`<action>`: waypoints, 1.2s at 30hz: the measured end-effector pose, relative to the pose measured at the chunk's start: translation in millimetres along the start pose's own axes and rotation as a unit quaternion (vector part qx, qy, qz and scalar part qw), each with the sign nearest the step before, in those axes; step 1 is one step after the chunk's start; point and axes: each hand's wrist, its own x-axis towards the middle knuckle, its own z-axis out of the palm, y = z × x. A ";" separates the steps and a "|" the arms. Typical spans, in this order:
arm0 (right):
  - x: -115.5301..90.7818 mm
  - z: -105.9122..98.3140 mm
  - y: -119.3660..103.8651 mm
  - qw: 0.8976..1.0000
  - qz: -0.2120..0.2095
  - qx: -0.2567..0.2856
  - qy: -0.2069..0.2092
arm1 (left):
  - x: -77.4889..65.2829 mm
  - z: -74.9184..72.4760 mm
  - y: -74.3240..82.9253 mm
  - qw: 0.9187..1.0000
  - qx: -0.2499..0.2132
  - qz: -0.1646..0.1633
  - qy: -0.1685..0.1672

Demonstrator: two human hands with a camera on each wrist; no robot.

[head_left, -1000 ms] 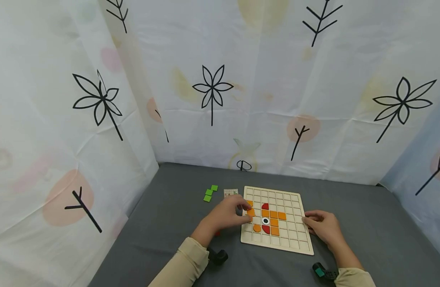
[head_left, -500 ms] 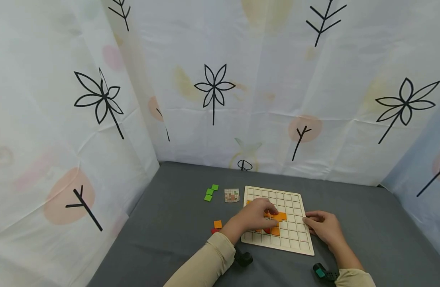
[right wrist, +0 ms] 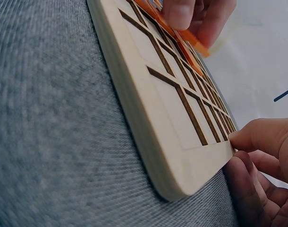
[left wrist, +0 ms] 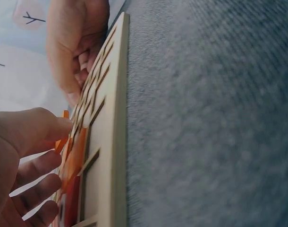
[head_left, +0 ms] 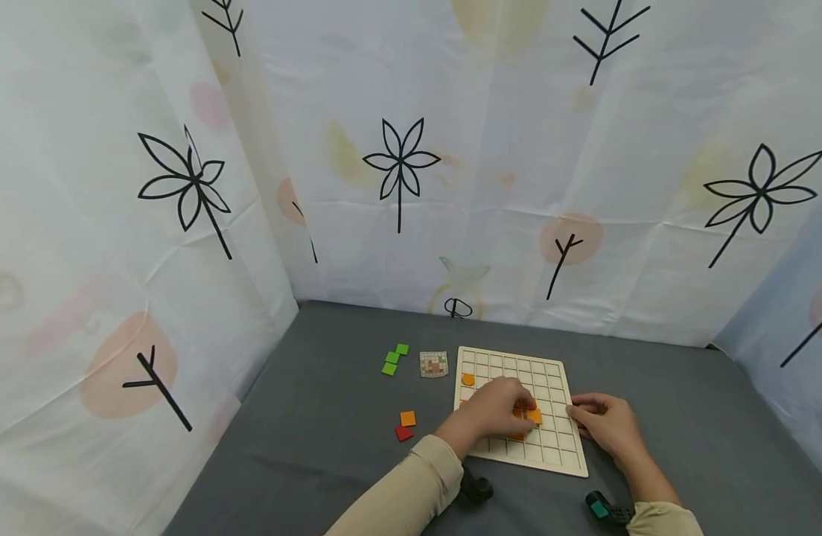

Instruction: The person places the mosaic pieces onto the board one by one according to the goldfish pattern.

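My left hand is over the middle of a pale wooden grid board. Between thumb and fingers it pinches an orange square tile, tilted just above the grid in the right wrist view. Other orange tiles and a red piece lie in cells under that hand, which hides most of them from the head view. An orange disc sits in a cell near the board's upper left. At the right edge, my right hand grips the board, thumb on top and fingers below.
Left of the board, a loose orange tile and a red tile lie on the grey cloth. Farther back are several green tiles and a small printed grid card. A patterned curtain stands behind the table.
My left hand has carried an orange tile rightward from the board's left side to its middle. The orange disc and loose tiles at left came into view. My right hand has stayed at the edge.
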 end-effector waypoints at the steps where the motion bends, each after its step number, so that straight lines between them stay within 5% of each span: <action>1: -0.1 0.0 0.0 1.000 0.000 0.000 0.000 | 0.6 1.0 0.2 1.000 0.007 -0.003 -0.001; 24: 1.9 -0.8 -0.2 1.000 0.007 0.006 -0.009 | 2.5 3.8 7.0 0.997 0.078 -0.003 0.007; 36: 1.3 -0.8 -1.4 1.000 0.009 0.008 -0.006 | -0.7 2.1 4.5 0.998 0.062 0.001 0.007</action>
